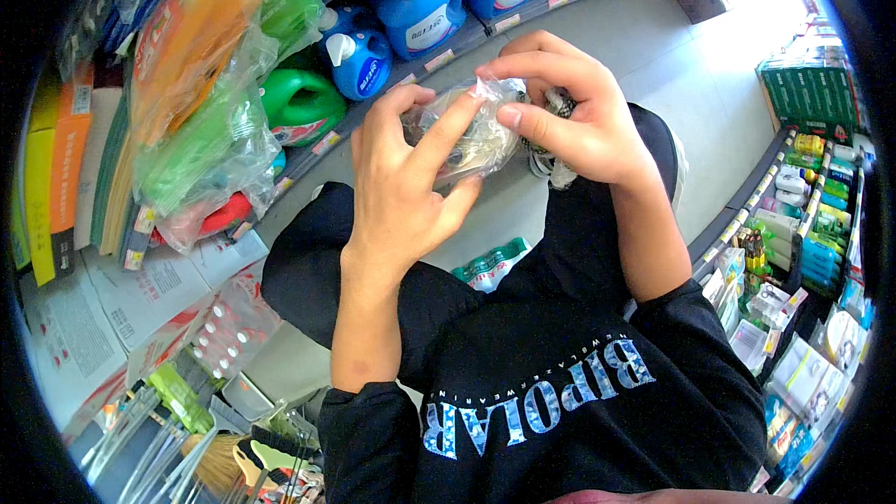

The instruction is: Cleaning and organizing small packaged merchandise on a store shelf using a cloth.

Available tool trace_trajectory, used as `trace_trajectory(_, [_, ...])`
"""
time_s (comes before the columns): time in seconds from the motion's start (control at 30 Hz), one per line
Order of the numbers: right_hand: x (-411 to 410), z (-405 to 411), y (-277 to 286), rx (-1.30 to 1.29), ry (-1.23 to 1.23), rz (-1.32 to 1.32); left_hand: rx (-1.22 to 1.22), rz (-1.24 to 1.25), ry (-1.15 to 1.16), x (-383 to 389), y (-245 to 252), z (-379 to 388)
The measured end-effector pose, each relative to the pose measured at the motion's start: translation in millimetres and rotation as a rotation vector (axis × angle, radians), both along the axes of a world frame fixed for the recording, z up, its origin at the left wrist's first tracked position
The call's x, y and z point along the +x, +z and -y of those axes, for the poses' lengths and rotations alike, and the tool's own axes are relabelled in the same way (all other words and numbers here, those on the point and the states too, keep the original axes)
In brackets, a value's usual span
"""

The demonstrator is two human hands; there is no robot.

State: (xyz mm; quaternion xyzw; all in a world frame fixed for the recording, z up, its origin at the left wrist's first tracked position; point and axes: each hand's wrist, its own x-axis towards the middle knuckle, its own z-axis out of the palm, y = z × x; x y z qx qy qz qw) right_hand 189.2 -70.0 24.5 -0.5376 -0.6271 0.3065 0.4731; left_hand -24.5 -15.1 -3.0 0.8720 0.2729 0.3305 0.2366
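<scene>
My left hand (413, 161) grips a small clear plastic bag (483, 136) from the left, its fingers spread over the top and the thumb along the lower side. The contents look pale and shiny, but glare and creases hide what they are. At the bag's upper right, my right hand (574, 98) has thumb and fingertips on the plastic. The bag is held up above the floor, over my bent legs. A shoe with patterned laces (553, 161) shows partly behind it.
Blue detergent bottles (420, 10) and a green bottle (301, 101) line the shelf ahead and left. Plastic-bagged green and orange goods (199, 84) hang over its edge. A green-and-white pack (492, 264) lies between my legs. Stocked shelves (805, 224) stand right; brushes (217, 462) are lower left.
</scene>
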Motion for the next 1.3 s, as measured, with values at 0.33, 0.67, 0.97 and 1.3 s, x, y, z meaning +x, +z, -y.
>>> trace_trajectory(0.33, [2.6,-1.6,-9.9,-0.006,-0.030,-0.296,-0.143,-0.007,0.017,2.5,6.4,2.2])
trace_trajectory(0.67, [-6.8,-3.6,-13.1,-0.007,-0.133,-0.586,-0.145,-0.031,0.013,0.7,14.2,-3.3])
trace_trajectory(0.97, [-11.5,-5.0,-15.6,0.027,-0.305,-0.576,-0.207,0.009,-0.056,-4.1,14.5,-7.9])
trace_trajectory(1.3, [-23.6,-3.5,-15.5,0.125,-0.175,-0.093,-0.083,0.135,-0.006,4.7,-0.7,-4.1])
